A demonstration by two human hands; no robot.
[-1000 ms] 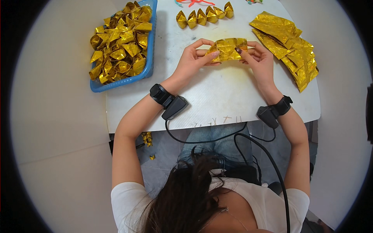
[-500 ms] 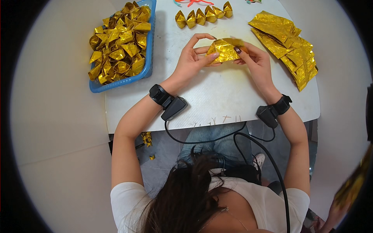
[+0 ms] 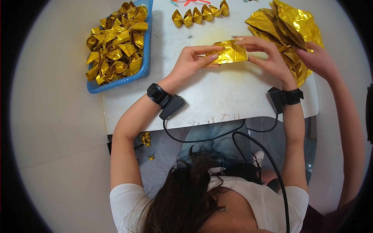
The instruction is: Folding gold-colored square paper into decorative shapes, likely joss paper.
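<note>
A folded piece of gold foil paper [image 3: 232,56] is held above the white table. My left hand [image 3: 192,61] pinches its left end between thumb and fingers. At its right end, my right hand [image 3: 268,56] has thumb and fingers spread apart, the fingertips by the upper edge and blurred. Another person's hand [image 3: 319,62] reaches in from the right, gripping a stack of gold foil sheets [image 3: 297,23] over a fanned pile of gold paper [image 3: 293,62] on the table.
A blue plastic basket [image 3: 146,64] full of folded gold paper pieces [image 3: 116,42] stands at the left. A row of several gold paper ingots [image 3: 197,15] lines the far side. Black cables [image 3: 202,142] run from my wrist devices. The table's front edge [image 3: 155,129] lies before my lap.
My right hand has loosened from the foil paper and shifted right, its fingers spreading. The other person's arm has come in at the right with the gold sheets, over the pile.
</note>
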